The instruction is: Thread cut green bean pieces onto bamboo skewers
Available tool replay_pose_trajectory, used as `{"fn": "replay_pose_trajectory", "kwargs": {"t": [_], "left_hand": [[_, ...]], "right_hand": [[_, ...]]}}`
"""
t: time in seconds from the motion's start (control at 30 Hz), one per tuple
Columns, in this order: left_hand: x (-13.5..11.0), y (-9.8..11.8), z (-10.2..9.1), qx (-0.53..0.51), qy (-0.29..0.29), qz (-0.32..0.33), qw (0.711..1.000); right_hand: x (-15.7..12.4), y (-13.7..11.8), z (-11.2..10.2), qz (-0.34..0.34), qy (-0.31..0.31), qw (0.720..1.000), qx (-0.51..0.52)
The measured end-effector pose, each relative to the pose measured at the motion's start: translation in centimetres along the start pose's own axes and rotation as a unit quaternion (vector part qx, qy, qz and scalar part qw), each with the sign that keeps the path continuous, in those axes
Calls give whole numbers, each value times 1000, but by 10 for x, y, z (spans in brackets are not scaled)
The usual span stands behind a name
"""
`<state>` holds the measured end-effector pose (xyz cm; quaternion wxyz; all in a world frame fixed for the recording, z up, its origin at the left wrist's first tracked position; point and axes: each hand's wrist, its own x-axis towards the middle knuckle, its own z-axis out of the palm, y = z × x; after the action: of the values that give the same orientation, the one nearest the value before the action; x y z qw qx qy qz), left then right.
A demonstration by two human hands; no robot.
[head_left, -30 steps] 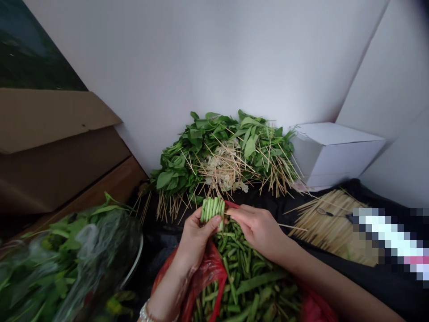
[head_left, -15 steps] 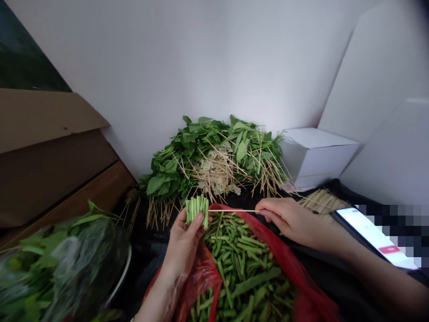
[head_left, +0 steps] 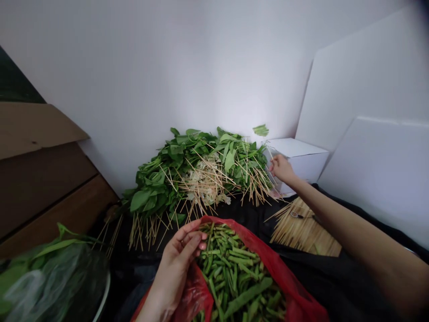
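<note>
The right hand (head_left: 281, 168) pinches one skewer (head_left: 270, 153), one row of green bean pieces (head_left: 260, 130) at its top, near a single white box (head_left: 310, 164). The left hand (head_left: 181, 249) curls at one red bag (head_left: 264, 252) of cut beans (head_left: 236, 264) (from here I can't tell whether it grips anything).

Dim, soft light, brightest on the wall (head_left: 201, 71), with blurred lower left and dark upper-right corner.

No lettering, label, brand, number or sign can be read anywhere here.
</note>
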<state>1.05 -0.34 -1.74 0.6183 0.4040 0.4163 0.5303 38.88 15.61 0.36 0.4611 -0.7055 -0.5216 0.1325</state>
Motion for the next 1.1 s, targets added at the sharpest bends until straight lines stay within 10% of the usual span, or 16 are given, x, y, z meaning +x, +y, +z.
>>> {"fn": "replay_pose_trajectory", "kwargs": {"t": [0.4,0.6,0.83,0.97,1.1], "left_hand": [[4,-7,-8,29,-10,-25,999],[1,1,-1,48,-4,-26,998],[-35,64,-30,98,71,89,989],[-70,62,-49,339,40,150,928],[-85,38,-39,547,-180,218,788]], "right_hand": [[48,50,32,75,-95,975,-188],[23,52,9,-36,-103,953,-281],[-42,23,-23,-220,-192,922,-253],[-96,-11,-26,-309,-289,900,-105],[-156,-65,-26,-381,-342,858,-37]]}}
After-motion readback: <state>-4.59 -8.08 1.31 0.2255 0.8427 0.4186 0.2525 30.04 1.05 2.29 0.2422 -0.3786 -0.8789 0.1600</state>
